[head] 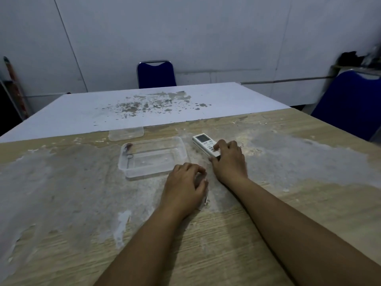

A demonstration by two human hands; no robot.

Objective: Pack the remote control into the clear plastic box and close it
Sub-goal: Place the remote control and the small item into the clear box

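Note:
A white remote control [203, 140] with a small screen lies on the wooden table, just right of the clear plastic box [153, 157]. The box stands open, with nothing in it but a small dark smear at its left end. My right hand [227, 159] rests on the near end of the remote, fingers over its buttons and thumb at its near edge. My left hand [186, 185] lies palm down on the table by the box's near right corner, fingers curled, with nothing seen in it. Beyond the box, a clear lid [126, 133] lies flat on the table.
The wooden table [288, 203] has worn, peeling pale patches. A white table [144, 104] with flaked spots adjoins it at the back. One blue chair [156, 74] stands behind that table and another blue chair [348, 104] at the right.

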